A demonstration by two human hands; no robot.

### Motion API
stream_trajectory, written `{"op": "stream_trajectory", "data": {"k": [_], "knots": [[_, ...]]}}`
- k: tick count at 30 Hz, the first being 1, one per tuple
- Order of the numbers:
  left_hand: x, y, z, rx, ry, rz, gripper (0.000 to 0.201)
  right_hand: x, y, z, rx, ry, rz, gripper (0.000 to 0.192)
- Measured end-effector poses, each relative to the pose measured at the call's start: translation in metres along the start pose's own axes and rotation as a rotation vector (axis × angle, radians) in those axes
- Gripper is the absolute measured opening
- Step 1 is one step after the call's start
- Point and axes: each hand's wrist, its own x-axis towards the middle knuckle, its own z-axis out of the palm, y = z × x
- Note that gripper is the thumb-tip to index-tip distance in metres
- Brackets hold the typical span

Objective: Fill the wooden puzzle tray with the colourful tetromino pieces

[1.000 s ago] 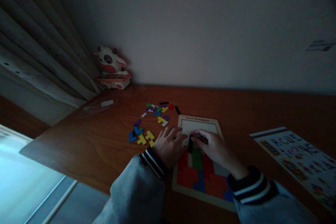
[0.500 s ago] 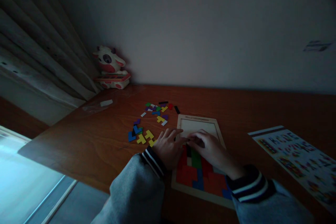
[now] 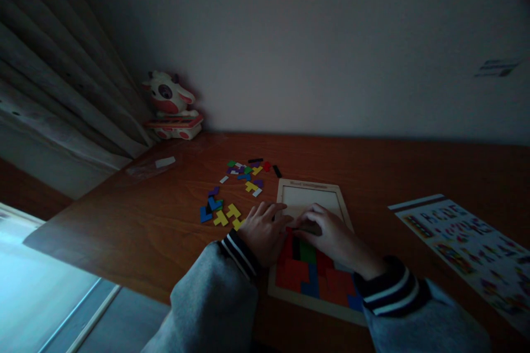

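Observation:
A wooden puzzle tray [image 3: 314,302] lies on the table, its lower part filled with flat blocks. Among them are a green block [image 3: 307,252], a black block [image 3: 296,249], a blue block [image 3: 311,285] and several red blocks [image 3: 340,284]. My left hand [image 3: 265,231] rests over the tray's left edge, fingers outstretched and slightly apart. Close beside its fingertips, my right hand [image 3: 327,231] has thumb and fingers brought together above the filled blocks. A bit of red shows at those fingertips; whether it is held, I cannot tell.
Loose coloured blocks [image 3: 248,176] are scattered left of the tray, with yellow blocks [image 3: 221,218] near my left sleeve. A printed pattern sheet [image 3: 464,242] lies to the right. A toy cow [image 3: 171,105] stands at the back left, near a curtain [image 3: 62,77].
The black block has slid towards me, and the pale gap below it is now covered. My right fingertips stay near the same spot; my left hand has barely moved.

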Motion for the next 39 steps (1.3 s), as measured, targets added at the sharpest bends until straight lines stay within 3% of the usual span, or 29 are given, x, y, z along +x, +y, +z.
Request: {"op": "stream_trajectory", "data": {"k": [4, 8, 14, 24, 31, 39], "knots": [[0.001, -0.001, 0.002, -0.028, 0.028, 0.047, 0.034, -0.003, -0.006, -0.006, 0.03, 0.004, -0.006, 0.017], [0.002, -0.002, 0.005, -0.087, 0.069, 0.141, 0.034, -0.018, 0.001, -0.023, -0.018, 0.094, 0.042, 0.02], [0.003, 0.005, 0.008, -0.132, 0.076, 0.258, 0.037, -0.044, 0.023, -0.045, -0.03, -0.032, 0.172, 0.024], [0.004, 0.008, 0.012, -0.19, 0.065, 0.337, 0.032, -0.038, 0.008, -0.037, 0.002, -0.157, 0.236, 0.023], [0.004, 0.007, 0.012, -0.201, 0.081, 0.351, 0.032, -0.036, 0.015, -0.034, 0.016, -0.119, 0.222, 0.022], [0.003, 0.012, 0.007, -0.236, 0.02, 0.38, 0.042, -0.038, 0.005, -0.035, 0.034, -0.112, 0.253, 0.018]]}}
